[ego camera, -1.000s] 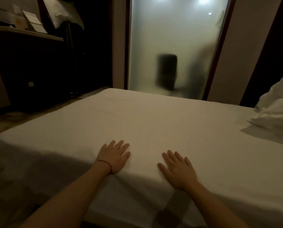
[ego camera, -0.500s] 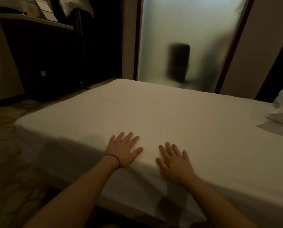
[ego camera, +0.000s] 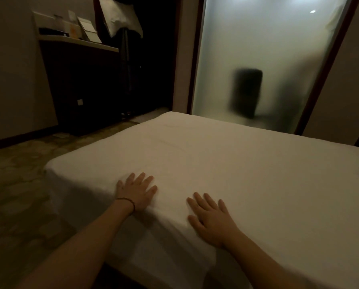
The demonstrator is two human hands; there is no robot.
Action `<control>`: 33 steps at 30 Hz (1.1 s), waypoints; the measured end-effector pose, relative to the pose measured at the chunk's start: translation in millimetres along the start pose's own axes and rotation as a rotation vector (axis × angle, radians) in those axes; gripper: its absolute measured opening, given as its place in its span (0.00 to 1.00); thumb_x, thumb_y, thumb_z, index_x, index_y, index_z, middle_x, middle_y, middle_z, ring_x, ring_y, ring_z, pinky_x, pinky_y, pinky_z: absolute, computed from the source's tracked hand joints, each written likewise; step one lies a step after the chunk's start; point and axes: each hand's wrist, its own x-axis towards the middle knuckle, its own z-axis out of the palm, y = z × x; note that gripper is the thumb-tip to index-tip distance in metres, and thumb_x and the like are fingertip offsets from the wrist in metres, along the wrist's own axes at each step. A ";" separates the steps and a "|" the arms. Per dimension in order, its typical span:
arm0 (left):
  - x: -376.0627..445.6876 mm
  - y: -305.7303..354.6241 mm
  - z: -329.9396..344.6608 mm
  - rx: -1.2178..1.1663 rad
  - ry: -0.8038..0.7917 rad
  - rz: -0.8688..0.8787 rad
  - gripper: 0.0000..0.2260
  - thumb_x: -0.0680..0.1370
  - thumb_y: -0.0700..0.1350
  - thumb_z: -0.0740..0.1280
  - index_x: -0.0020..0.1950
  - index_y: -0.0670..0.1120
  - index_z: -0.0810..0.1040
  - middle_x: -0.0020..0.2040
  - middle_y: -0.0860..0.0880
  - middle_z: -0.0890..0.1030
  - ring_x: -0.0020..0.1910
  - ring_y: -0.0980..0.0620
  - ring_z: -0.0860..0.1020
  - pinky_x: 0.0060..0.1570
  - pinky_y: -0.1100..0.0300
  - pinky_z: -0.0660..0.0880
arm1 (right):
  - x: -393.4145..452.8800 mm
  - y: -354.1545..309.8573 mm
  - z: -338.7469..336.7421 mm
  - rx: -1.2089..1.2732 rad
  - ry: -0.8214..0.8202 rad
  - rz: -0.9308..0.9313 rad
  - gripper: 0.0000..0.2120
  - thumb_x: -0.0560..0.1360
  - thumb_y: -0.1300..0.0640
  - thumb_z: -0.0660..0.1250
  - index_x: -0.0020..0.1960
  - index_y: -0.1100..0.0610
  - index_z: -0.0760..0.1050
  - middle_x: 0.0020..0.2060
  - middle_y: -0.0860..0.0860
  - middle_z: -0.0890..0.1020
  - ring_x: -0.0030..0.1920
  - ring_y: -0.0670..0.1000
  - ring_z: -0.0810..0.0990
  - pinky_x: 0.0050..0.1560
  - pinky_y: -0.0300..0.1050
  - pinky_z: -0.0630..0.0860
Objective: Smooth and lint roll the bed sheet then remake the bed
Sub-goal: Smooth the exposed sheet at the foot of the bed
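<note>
A white bed sheet point(ego camera: 226, 161) covers the mattress and fills the middle and right of the view. Faint creases run across it toward the far left corner. My left hand point(ego camera: 137, 190) lies flat on the sheet near the bed's near edge, fingers straight and spread, a dark bead bracelet on its wrist. My right hand point(ego camera: 211, 219) presses flat on the sheet a little to the right and closer to me, fingers straight. Neither hand holds anything. No lint roller is in view.
A frosted glass door point(ego camera: 264, 59) stands behind the bed with a dark shape behind it. A dark cabinet with a shelf point(ego camera: 78, 41) of small items lines the left wall. A white cloth point(ego camera: 120, 19) hangs above. Patterned floor point(ego camera: 18, 184) lies left of the bed.
Both hands have slid left along the near edge toward the bed's left corner. The view turned left, so the pillows at the right have gone out of frame.
</note>
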 end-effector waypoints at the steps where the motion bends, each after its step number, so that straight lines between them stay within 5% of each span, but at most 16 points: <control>1: 5.8 0.5 -2.3 -0.005 -0.009 -0.026 0.27 0.82 0.65 0.44 0.81 0.62 0.47 0.83 0.57 0.45 0.81 0.45 0.44 0.75 0.34 0.45 | 8.2 -0.3 -0.5 0.001 0.001 -0.006 0.39 0.71 0.30 0.30 0.79 0.42 0.41 0.78 0.44 0.41 0.78 0.51 0.38 0.76 0.60 0.38; 9: 49.9 48.0 -7.8 0.004 -0.034 0.393 0.24 0.84 0.62 0.45 0.81 0.63 0.48 0.82 0.59 0.46 0.81 0.52 0.44 0.77 0.42 0.42 | 102.8 12.8 -9.2 0.027 -0.057 -0.024 0.29 0.81 0.36 0.43 0.79 0.42 0.44 0.79 0.43 0.44 0.79 0.49 0.42 0.77 0.56 0.42; 16: 155.5 0.7 -23.1 0.070 -0.089 0.209 0.26 0.83 0.64 0.43 0.81 0.63 0.44 0.82 0.58 0.43 0.81 0.50 0.41 0.77 0.40 0.41 | 190.0 37.6 -9.4 0.047 -0.043 -0.030 0.27 0.81 0.38 0.45 0.79 0.40 0.46 0.79 0.42 0.44 0.79 0.48 0.40 0.77 0.55 0.40; 25: 262.3 -16.7 -27.0 0.037 -0.079 0.208 0.26 0.82 0.65 0.42 0.80 0.64 0.43 0.82 0.59 0.42 0.81 0.49 0.41 0.76 0.38 0.41 | 300.5 46.2 -21.6 0.045 -0.091 -0.080 0.31 0.77 0.33 0.36 0.79 0.39 0.45 0.77 0.39 0.41 0.78 0.46 0.37 0.76 0.50 0.36; 28: 311.0 -37.9 -29.7 0.029 -0.072 0.109 0.26 0.82 0.65 0.42 0.80 0.64 0.43 0.82 0.59 0.42 0.81 0.48 0.40 0.76 0.37 0.41 | 334.7 70.1 -25.6 0.049 -0.083 -0.050 0.27 0.80 0.35 0.41 0.78 0.37 0.45 0.77 0.37 0.41 0.78 0.43 0.39 0.77 0.49 0.39; 33: 373.1 -68.0 -36.1 0.006 -0.087 -0.110 0.27 0.82 0.65 0.41 0.80 0.64 0.40 0.82 0.58 0.41 0.81 0.43 0.40 0.74 0.33 0.42 | 370.5 103.9 -23.6 0.036 -0.042 0.046 0.34 0.73 0.32 0.30 0.78 0.37 0.43 0.77 0.37 0.41 0.78 0.42 0.39 0.76 0.48 0.38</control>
